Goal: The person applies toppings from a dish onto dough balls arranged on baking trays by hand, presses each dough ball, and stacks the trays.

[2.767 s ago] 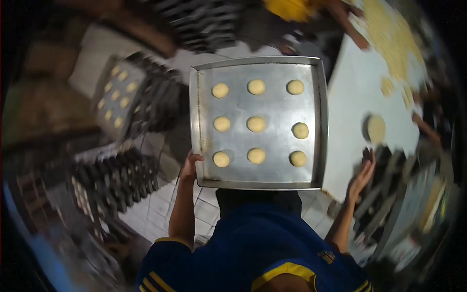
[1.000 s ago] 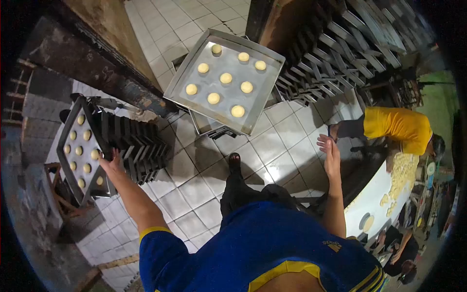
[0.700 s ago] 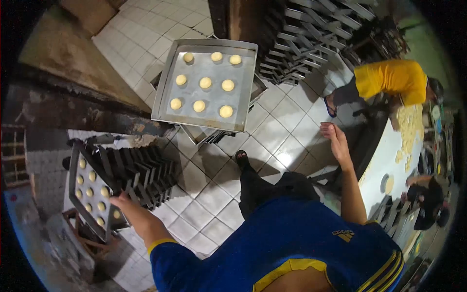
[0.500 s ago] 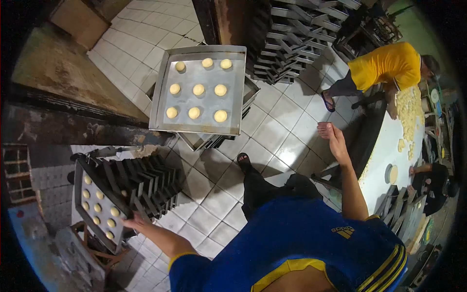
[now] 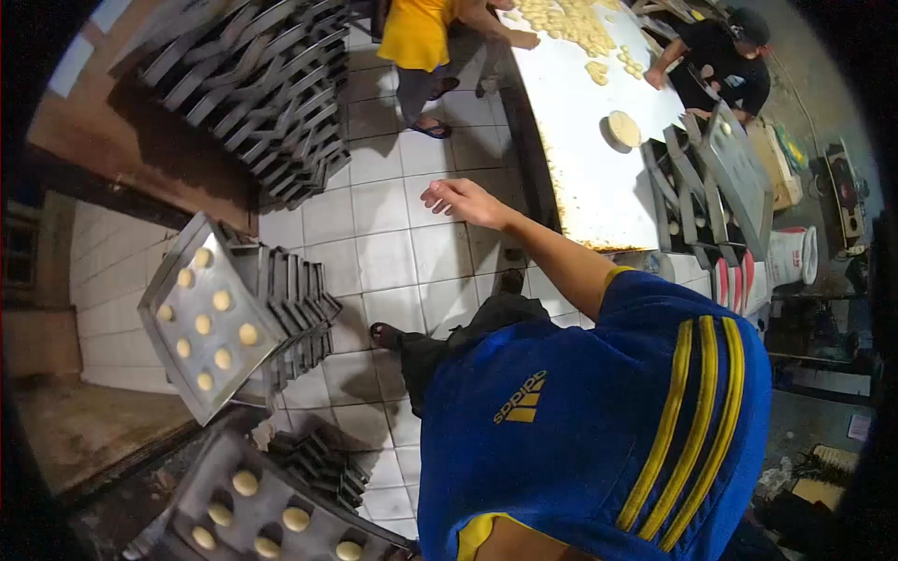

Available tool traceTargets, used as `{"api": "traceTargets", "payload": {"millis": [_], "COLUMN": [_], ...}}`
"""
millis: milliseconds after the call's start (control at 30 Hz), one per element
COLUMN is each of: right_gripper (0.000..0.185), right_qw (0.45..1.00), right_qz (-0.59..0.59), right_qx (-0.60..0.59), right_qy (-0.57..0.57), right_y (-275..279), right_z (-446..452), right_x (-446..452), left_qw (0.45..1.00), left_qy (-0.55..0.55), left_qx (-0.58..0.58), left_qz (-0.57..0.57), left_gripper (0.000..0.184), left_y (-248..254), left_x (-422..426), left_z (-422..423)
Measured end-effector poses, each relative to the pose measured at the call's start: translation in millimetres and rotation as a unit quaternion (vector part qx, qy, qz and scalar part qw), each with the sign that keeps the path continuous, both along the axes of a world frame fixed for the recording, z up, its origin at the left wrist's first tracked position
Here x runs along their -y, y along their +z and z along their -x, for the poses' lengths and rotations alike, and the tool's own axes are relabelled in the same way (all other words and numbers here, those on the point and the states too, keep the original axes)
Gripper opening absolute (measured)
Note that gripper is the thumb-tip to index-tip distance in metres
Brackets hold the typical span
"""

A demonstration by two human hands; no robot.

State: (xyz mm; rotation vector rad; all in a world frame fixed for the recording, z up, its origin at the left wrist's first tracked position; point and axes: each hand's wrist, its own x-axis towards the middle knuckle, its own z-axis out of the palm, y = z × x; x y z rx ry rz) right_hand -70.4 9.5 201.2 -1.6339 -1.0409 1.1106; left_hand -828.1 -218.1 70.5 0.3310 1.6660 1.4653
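My right hand (image 5: 463, 201) reaches out over the tiled floor, palm down with loosely bent fingers, holding nothing. Out of view is my left hand. At the bottom left lies a metal baking tray (image 5: 309, 535) with round dough balls (image 5: 245, 482) on it, cut off by the frame edge. Farther up on the left, another baking tray (image 5: 229, 280) carrying several dough balls (image 5: 203, 324) tops a stack of trays (image 5: 295, 290). My right hand touches neither tray.
A tall crisscross tray stack (image 5: 253, 84) stands at the upper left. Dough pieces (image 5: 571, 23) and a round dough disc (image 5: 624, 129) lie on the white table (image 5: 589, 196). A person in yellow (image 5: 416, 33) and one in black (image 5: 725, 70) are beside it. Trays (image 5: 739, 154) stand at its near end.
The view has swung right, so the trays appear farther left and lower. My left hand, earlier at the edge of the lower tray, has left the view. My right hand remains empty.
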Motion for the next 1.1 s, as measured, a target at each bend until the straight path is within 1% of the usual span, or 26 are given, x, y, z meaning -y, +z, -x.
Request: {"api": "traceTargets", "payload": {"millis": [133,233,300,333,367,400,433,500,567,600,633,667,700,733,767,833,867,900,967,1000,1033,1100], "right_gripper": [0.067,0.072,0.076,0.076,0.075,0.075,0.075,0.074,0.075,0.078,0.081,0.082,0.082,0.085,0.085,0.088,0.091,0.091,0.069,0.057,0.048,0.037], "right_qw": [0.999,0.996,0.991,0.991,0.981,0.966,0.965,0.976,0.963,0.961,0.956,0.951,0.943,0.929,0.926,0.923,0.924,0.921,0.92,0.918,0.905,0.883], "right_qz": [-0.013,-0.019,-0.009,-0.015,-0.007,0.002,0.001,0.024,0.091,0.128,0.164,0.15,0.138,0.168,0.17,0.217,0.246,0.25,0.261,0.252,0.27,0.218], "right_qx": [-0.015,-0.087,-0.13,-0.135,-0.195,-0.256,-0.261,-0.135,-0.157,-0.129,-0.102,-0.127,-0.151,-0.132,-0.132,-0.037,0.002,0.0,0.173,0.23,0.248,0.296], "right_qy": [-0.037,-0.012,0.014,0.0,-0.014,-0.026,-0.035,-0.167,-0.199,-0.21,-0.22,-0.24,-0.261,-0.303,-0.309,-0.315,-0.292,-0.298,-0.235,-0.204,-0.218,-0.292], "right_y": [-6.1,7.9,21.9,20.9,20.1,18.7,17.9,18.5,-29.0,-29.2,-29.4,-53.7,-84.0,-95.6,-98.6,-106.2,-107.7,-111.4,-113.6,-113.2,-83.3,-82.6], "right_z": [-77.7,-133.7,-161.2,-174.1,-187.0,-197.6,-205.0,-229.3,-273.7,-285.2,-293.7,-306.9,-317.7,-326.2,-337.6,-355.7,-360.9,-367.1,-379.1,-386.1,-391.1,-419.0], "right_x": [65.7,126.1,165.8,189.1,214.0,239.4,267.0,326.2,385.0,407.6,426.3,444.6,458.0,464.6,467.4,469.0,466.2,465.6,465.5,469.9,464.1,456.7], "left_qw": [0.998,0.99,0.977,0.965,0.952,0.933,0.909,0.849,0.795,0.776,0.764,0.748,0.743,0.738,0.734,0.698,0.701,0.696,0.728,0.699,0.696,0.64], "left_qy": [-0.066,-0.135,-0.205,-0.251,-0.295,-0.35,-0.408,-0.518,-0.598,-0.623,-0.636,-0.649,-0.656,-0.664,-0.668,-0.695,-0.691,-0.694,-0.66,-0.681,-0.682,-0.747], "left_qx": [-0.003,0.014,0.037,0.055,0.06,0.072,0.083,0.099,0.105,0.1,0.08,0.061,0.074,0.091,0.092,0.129,0.128,0.129,0.09,0.147,0.153,0.146], "left_qz": [-0.017,-0.032,-0.048,-0.056,-0.044,-0.029,-0.019,-0.011,-0.005,0.014,0.072,0.129,0.105,0.081,0.084,0.114,0.122,0.127,0.16,0.16,0.165,0.108], "left_gripper": [0.051,0.051,0.051,0.051,0.05,0.05,0.05,0.05,0.05,0.051,0.055,0.06,0.048,0.036,0.036,0.036,0.039,0.039,0.047,0.059,0.059,0.069], "left_y": [12.0,24.7,29.4,23.6,25.2,21.3,23.1,30.9,31.2,23.4,-2.6,-29.3,-19.3,-8.2,-15.8,-34.6,-41.1,-40.3,-34.8,-65.0,-74.2,-86.4], "left_x": [26.0,37.8,27.8,13.3,7.2,-10.9,-31.1,-67.3,-95.3,-106.0,-120.0,-134.0,-134.3,-131.6,-137.2,-146.2,-150.1,-149.0,-144.7,-153.7,-154.0,-152.7], "left_z": [-63.0,-120.9,-158.2,-181.5,-209.8,-246.8,-296.1,-400.8,-491.5,-524.4,-544.0,-563.1,-601.9,-646.0,-673.6,-713.4,-718.5,-728.9,-743.7,-737.9,-743.1,-755.4]}}
